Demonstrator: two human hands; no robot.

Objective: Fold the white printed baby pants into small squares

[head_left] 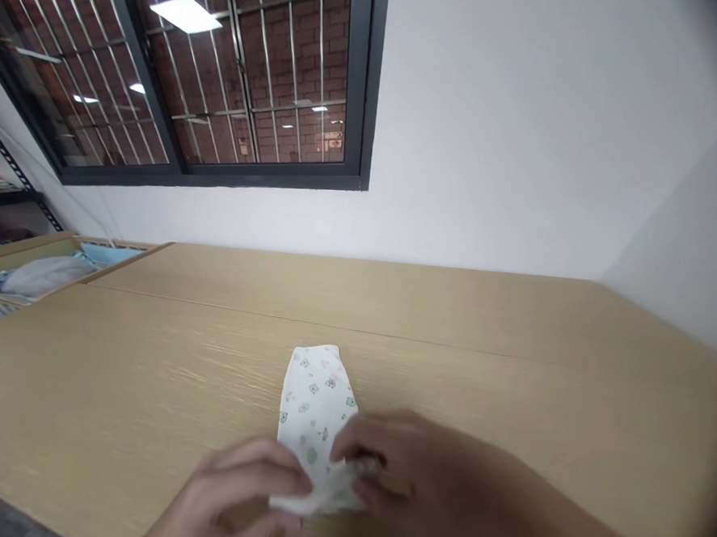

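A white cloth point(314, 403) with a small green and grey print lies lengthwise on the wooden tabletop. Its far end is flat and slightly narrowed, and its near end is bunched up between my hands. My left hand point(241, 488) pinches the near left edge between thumb and fingers. From the right, my right hand point(395, 465) is closed on the bunched part, with the fingers curled and blurred by motion. The cloth's exact kind does not show, and part of its near end is hidden behind my fingers.
The light wooden table point(482, 333) reaches back to a white wall point(494, 131). A dark-framed barred window point(182, 173) is above it on the left. At the far left is a wooden-sided crib or bin point(128, 268) holding bluish bedding point(48, 274), near a black shelf rack point(10, 197).
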